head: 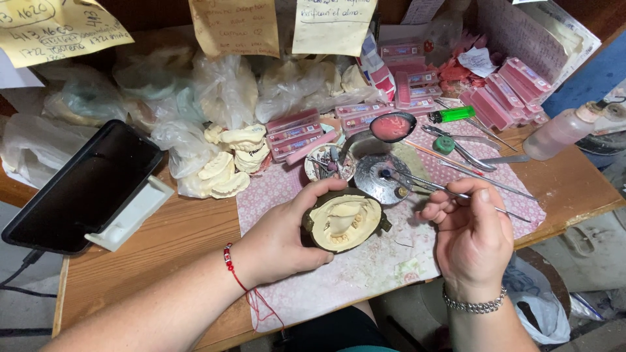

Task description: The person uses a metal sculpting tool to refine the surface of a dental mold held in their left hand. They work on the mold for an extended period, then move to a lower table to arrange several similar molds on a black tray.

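1. Wooden counter carries a pink patterned mat, crinkled plastic bags at the back and three handwritten paper notes above.
2. One dark phone leans on a white stand at the left.
3. Several pale plaster dental casts lie heaped beside it; many flat pink boxes are stacked at the right.
4. One green lighter and one squeeze bottle lie near metal pliers.
5. Left hand curls around a round metal flask filled with smooth plaster, over the mat.
6. Right hand pinches a thin metal instrument, its tip over a round metal dish.
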